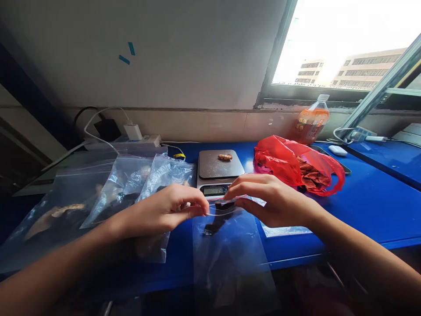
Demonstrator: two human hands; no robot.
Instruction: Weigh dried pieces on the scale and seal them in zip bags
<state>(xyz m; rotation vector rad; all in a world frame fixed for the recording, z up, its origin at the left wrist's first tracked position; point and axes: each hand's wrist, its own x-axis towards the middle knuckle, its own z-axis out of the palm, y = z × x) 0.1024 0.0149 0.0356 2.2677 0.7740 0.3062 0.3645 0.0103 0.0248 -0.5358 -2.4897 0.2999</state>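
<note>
A clear zip bag [230, 254] hangs over the table's front edge, its mouth held slightly apart. My left hand [174, 206] is closed, pinching the left end of the bag's rim. At the right end, my right hand [259, 193] is closed on the same rim. Dark shapes show at and below the opening; whether they are contents or shadow I cannot tell. Just beyond the hands stands a kitchen scale [213, 169] with a lit display, its digits hard to read. On its plate lies a small brown, dried-looking piece [225, 157].
Several clear zip bags [128, 175] lie to the left, some with brownish pieces inside. A red plastic bag [276, 153] with reddish-brown contents sits right of the scale. Behind it stands an orange drink bottle [312, 123]. A power strip [151, 140] with cables runs along the wall.
</note>
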